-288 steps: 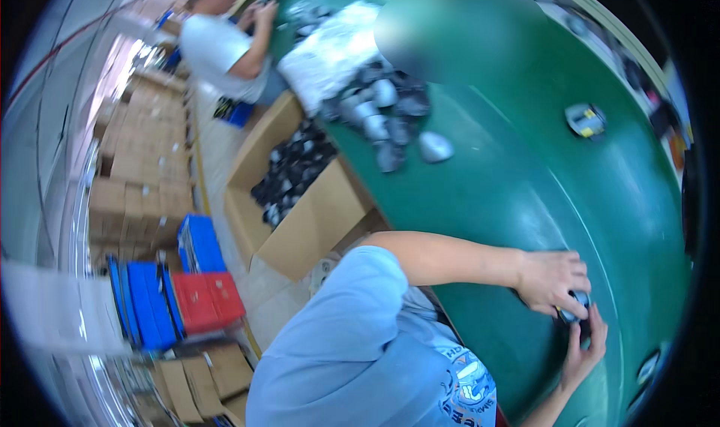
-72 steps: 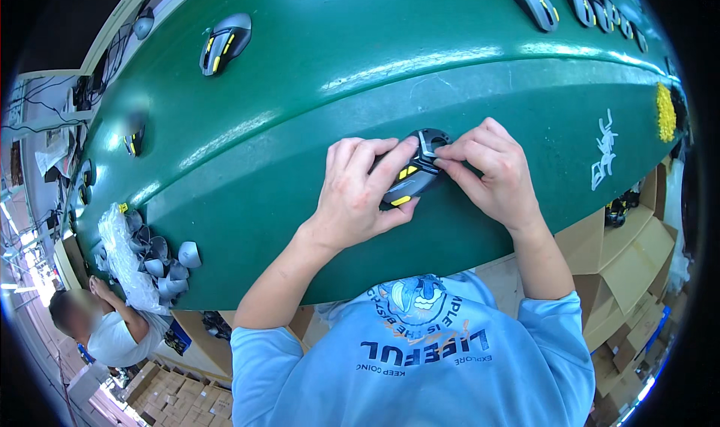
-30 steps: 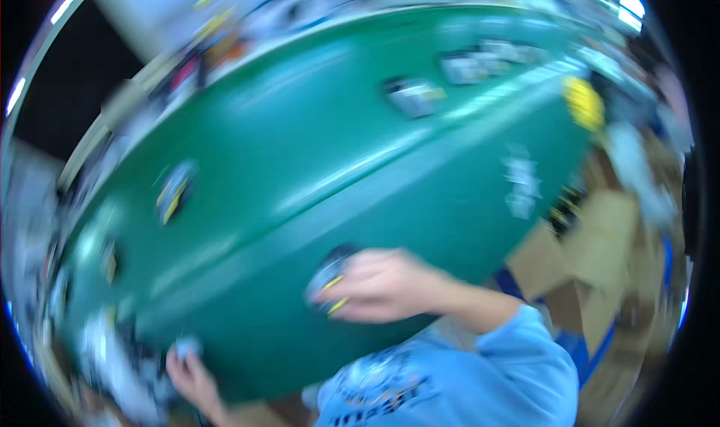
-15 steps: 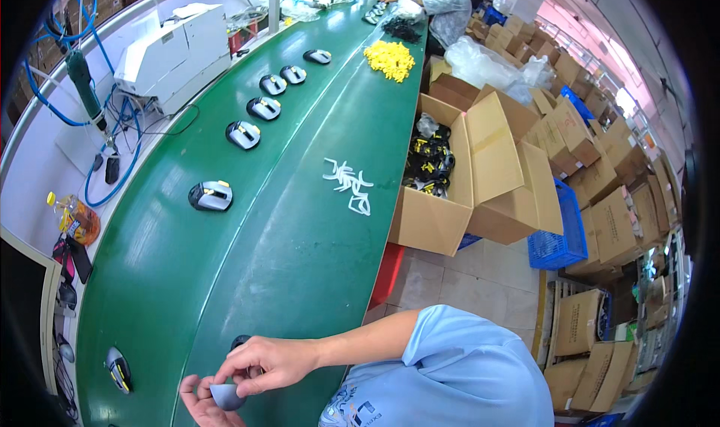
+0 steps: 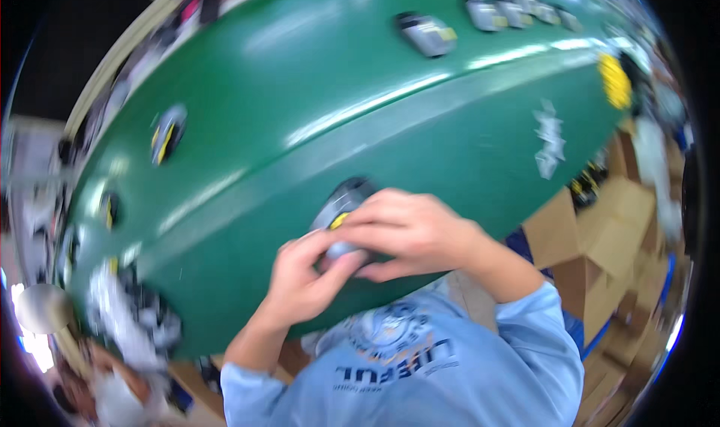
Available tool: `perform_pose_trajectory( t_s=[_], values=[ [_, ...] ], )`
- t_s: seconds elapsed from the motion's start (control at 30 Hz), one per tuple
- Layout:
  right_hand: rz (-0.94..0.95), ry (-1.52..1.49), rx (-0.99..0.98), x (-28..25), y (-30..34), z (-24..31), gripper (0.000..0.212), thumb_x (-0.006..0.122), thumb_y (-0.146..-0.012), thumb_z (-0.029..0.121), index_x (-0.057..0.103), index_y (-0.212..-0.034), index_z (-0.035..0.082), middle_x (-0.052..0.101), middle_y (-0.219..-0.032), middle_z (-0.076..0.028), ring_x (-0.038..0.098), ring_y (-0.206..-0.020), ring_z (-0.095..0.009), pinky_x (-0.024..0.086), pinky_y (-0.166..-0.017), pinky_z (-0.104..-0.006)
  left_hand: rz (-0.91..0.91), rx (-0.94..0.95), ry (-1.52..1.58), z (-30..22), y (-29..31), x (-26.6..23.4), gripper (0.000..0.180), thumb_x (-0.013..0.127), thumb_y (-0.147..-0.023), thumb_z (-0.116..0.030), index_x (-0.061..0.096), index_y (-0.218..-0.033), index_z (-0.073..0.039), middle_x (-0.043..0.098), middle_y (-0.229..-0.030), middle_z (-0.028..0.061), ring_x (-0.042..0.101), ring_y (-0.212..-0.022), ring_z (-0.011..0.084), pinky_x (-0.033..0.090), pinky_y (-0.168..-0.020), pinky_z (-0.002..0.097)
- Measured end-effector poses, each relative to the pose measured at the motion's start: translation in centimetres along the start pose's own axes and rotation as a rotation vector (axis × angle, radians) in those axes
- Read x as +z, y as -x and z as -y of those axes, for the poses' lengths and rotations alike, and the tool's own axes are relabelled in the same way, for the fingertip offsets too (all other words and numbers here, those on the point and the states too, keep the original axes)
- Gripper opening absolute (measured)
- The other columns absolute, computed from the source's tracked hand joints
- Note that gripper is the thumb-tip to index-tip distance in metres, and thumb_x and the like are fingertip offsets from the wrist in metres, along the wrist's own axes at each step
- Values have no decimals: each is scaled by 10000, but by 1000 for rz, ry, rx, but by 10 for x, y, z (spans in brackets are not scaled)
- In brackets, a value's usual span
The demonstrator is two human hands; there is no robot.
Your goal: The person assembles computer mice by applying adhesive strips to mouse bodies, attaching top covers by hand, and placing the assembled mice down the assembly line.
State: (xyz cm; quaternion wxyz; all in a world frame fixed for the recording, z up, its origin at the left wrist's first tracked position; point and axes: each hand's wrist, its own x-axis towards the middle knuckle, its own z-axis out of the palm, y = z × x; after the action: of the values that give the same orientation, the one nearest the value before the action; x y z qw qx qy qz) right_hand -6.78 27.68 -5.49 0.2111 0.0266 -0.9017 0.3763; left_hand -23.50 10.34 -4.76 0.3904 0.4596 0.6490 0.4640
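A black and grey computer mouse [image 5: 352, 196] with a yellow part sits at the near edge of the green belt, below my two hands. A smooth grey shell piece [image 5: 341, 251] is at the mouse's near end. My left hand [image 5: 304, 273] grips this piece from the left, thumb and fingers closed round it. From the right, my right hand [image 5: 412, 232] reaches over with its fingers bent onto the mouse and the thumb at the shell piece. My fingers hide where the shell and the mouse meet. Motion blurs the view somewhat.
The green belt [image 5: 465, 149] curves across the view. Beyond my hands lie another mouse [image 5: 427, 35], a row of several more, and one mouse [image 5: 166, 134] at left. White strips [image 5: 550, 138] and yellow parts [image 5: 615, 80] lie right. An open carton [image 5: 559, 232] stands beside the belt; a person [image 5: 120, 389] is lower left.
My view has swung to the left and down. Both hands have brought the grey shell piece to the mouse that my right hand partly hid before.
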Motion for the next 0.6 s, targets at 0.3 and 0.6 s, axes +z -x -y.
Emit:
perform_pose_trajectory(
  t_s=[0.3, 0.6],
  values=[
    [-96, 0, 66, 2, 0, -26, 581, 921, -695, 197, 744, -1217, 12, 781, -1160, -161, 770, -983, -321, 636, -847, -406, -187, 228, -88, 30, 6, 15, 501, 964, -805, -326, 748, -1126, -7, 721, -919, 52, 637, -815, 190, 522, -720, 344],
    [152, -74, 4, -10, -29, -82, 611, 918, -728, 249, 717, -1263, 33, 778, -1238, -115, 749, -1113, -332, 603, -956, -461, -90, 240, -612, 62, -26, -18, 775, 953, -698, -344, 682, -1360, -46, 671, -1298, 85, 544, -1141, 348, 457, -1013, 481]
  ],
)
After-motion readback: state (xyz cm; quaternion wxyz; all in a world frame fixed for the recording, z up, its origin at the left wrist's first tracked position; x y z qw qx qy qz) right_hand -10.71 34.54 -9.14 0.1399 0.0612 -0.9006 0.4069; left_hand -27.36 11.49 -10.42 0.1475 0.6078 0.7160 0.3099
